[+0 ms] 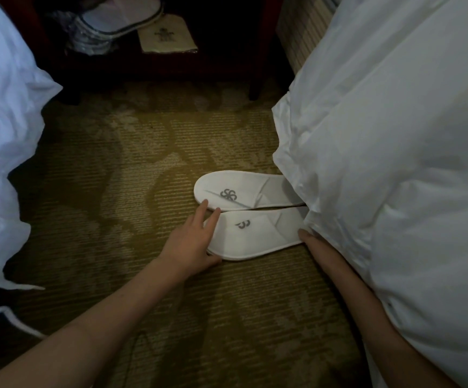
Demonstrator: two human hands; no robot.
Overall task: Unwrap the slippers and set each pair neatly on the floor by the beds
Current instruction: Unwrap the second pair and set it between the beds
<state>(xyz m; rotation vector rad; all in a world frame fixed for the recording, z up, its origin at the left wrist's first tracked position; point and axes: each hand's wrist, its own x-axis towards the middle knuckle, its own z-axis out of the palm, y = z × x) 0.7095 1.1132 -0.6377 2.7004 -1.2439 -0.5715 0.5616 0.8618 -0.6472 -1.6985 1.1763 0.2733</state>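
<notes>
Two white slippers lie side by side on the floor. The left hand, fingers spread, touches both toes. The right hand touches one heel; I cannot tell its grip.

Dim patterned olive carpet between white-sheeted beds, dark nightstand behind.

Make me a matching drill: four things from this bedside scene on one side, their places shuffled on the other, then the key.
1. near slipper
2. far slipper
3. wrapped slippers
4. right hand

A. in the dark nightstand shelf
B. under the left hand's fingers
C. at the hanging duvet's edge
D. on the carpet, beyond its partner

Pairs: 1-B, 2-D, 3-A, 4-C
</notes>
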